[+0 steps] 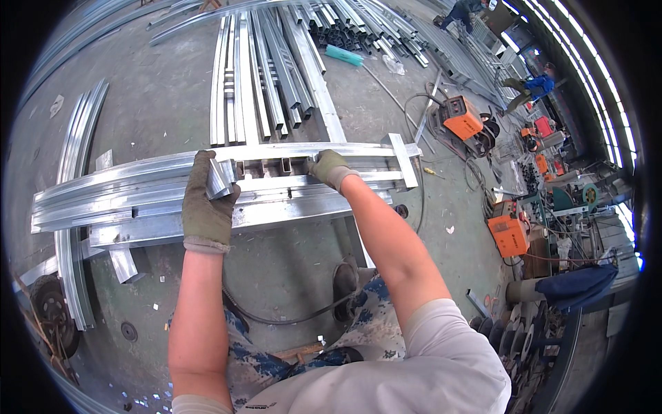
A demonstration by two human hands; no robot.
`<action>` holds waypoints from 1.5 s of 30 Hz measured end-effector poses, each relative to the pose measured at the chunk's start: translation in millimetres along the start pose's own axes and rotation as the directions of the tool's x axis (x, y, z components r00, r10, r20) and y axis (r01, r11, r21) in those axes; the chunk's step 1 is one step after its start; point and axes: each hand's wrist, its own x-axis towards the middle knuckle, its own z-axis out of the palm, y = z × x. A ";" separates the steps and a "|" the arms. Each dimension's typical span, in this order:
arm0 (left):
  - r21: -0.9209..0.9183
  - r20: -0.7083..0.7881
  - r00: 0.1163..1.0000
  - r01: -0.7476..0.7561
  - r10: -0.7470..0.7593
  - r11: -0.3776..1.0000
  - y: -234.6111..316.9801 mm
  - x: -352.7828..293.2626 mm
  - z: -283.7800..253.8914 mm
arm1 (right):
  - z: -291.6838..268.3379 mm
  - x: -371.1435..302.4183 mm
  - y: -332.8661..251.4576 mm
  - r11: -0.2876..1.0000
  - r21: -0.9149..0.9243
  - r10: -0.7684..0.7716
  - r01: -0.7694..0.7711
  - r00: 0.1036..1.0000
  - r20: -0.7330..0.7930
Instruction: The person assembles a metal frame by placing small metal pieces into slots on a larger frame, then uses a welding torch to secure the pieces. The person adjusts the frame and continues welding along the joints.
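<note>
My left hand (205,210), in a dirty olive work glove, is closed around short, shiny metal tube pieces (220,179). It is over long galvanized steel tubes (158,203) lying side by side at waist level. Between two of the long tubes, short pieces of square tube (286,165) are set crosswise, their open ends showing. At the right end of that row is my gloved right hand (331,170), its fingers curled down at the gap; what they grip is hidden. Beyond it, a flat metal crosspiece (403,160) lies across the tubes' right end.
Many long steel tubes (258,76) lie stacked ahead on the floor. Orange welding machines (463,117) with trailing cables are at the right. A person in blue (539,85) is at the far right, another (463,12) farther back. A black wheel (52,307) is at the left.
</note>
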 end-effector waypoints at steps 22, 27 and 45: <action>0.046 -0.044 0.999 -0.003 0.005 0.999 7.8 9.3 -4.5 | -9.4 0.5 -4.0 0.992 -0.010 0.128 -0.128 0.978 0.164; 0.062 -0.028 0.999 0.025 -0.023 0.998 6.1 12.5 -8.1 | -7.0 9.6 1.9 0.983 -0.101 0.169 -0.153 0.969 0.178; 0.079 -0.064 0.998 0.000 0.005 0.997 10.6 22.5 -26.1 | 30.9 28.5 30.9 0.936 0.348 0.053 -0.050 0.999 0.003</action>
